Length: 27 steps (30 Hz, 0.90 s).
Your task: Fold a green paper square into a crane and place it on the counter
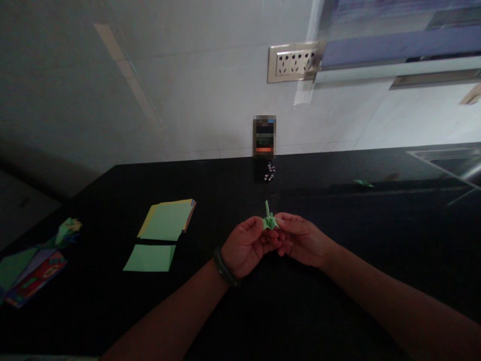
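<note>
While both hands hang just above the black desk [338, 301], the left hand [246, 246] and the right hand [302, 240] meet at a small green folded paper figure [269, 220], the fingers of each pinching it from their own side. Its narrow tip points upward. Light, even pressure close to the creases would likely suit this fold best and spare the thin paper.

The folded figure [269, 220], right of the paper stack [167, 220], was thin, matt green paper. The stack's sheets were smooth and matt. The countertop [338, 311] under the stack was black, smooth, polished and faintly glossy.
</note>
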### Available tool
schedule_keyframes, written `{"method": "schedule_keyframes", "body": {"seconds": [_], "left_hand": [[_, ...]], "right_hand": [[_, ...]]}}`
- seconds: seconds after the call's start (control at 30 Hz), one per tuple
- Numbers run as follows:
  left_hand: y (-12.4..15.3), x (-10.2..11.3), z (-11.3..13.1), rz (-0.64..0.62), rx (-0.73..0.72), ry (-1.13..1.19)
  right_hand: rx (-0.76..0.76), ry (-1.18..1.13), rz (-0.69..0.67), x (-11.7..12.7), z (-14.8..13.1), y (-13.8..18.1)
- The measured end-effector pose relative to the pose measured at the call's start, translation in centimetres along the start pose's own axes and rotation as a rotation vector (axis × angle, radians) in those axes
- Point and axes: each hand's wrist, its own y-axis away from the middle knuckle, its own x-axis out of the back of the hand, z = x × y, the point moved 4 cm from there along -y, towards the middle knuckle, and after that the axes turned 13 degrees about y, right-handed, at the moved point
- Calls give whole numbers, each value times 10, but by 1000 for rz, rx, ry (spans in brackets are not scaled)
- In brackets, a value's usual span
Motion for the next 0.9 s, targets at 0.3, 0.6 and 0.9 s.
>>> {"method": "schedule_keyframes", "body": {"seconds": [0.3, 0.6, 0.9], "left_hand": [[1, -1, 0, -28, -19, 36], [1, -2, 0, -28, -26, 50], [2, -4, 0, -59, -31, 67]], "right_hand": [[22, -1, -20, -1, 0, 1], [53, -38, -49, -1, 1, 0], [65, -62, -79, -1, 2, 1]]}}
